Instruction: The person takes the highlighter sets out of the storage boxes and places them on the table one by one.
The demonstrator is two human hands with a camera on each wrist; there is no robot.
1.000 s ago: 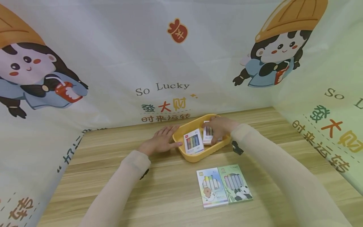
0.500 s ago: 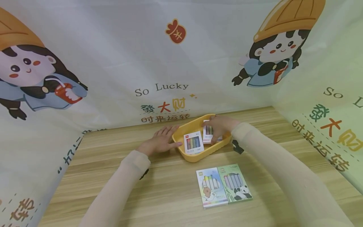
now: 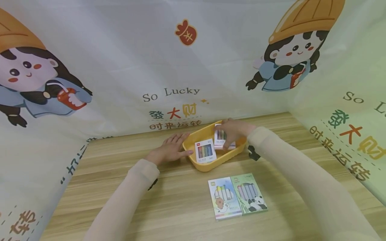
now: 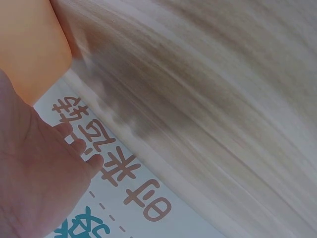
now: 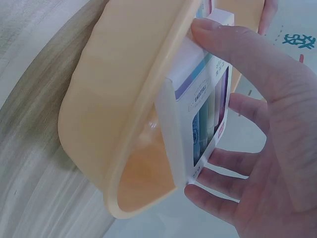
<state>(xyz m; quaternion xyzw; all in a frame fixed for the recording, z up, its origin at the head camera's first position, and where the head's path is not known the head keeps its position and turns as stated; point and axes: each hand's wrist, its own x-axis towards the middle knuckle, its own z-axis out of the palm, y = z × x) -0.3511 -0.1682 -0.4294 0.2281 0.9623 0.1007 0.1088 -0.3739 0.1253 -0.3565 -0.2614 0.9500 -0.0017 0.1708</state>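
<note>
A yellow basket point(image 3: 208, 164) stands on the table near the back wall. Inside, at its left end, leans a white box of crayons point(image 3: 205, 152) with a window front. My right hand point(image 3: 233, 131) reaches into the right part and grips a second white crayon box point(image 5: 185, 106) between thumb and fingertips. In the right wrist view that box sits tilted, partly within the rim, and its window shows coloured sticks. My left hand point(image 3: 172, 149) rests against the basket's left end, fingers extended; the left wrist view shows the hand beside the wall of the basket point(image 4: 34, 44).
In front of the basket lie two flat boxes of coloured pens side by side, a blue-white one point(image 3: 224, 199) and a green panda one point(image 3: 249, 194). A printed cloth point(image 3: 126, 67) hangs behind and at both sides of the wooden table point(image 3: 169, 204).
My right hand has shifted the gripped crayon box slightly up and to the left inside the basket. My left hand has stayed in place.
</note>
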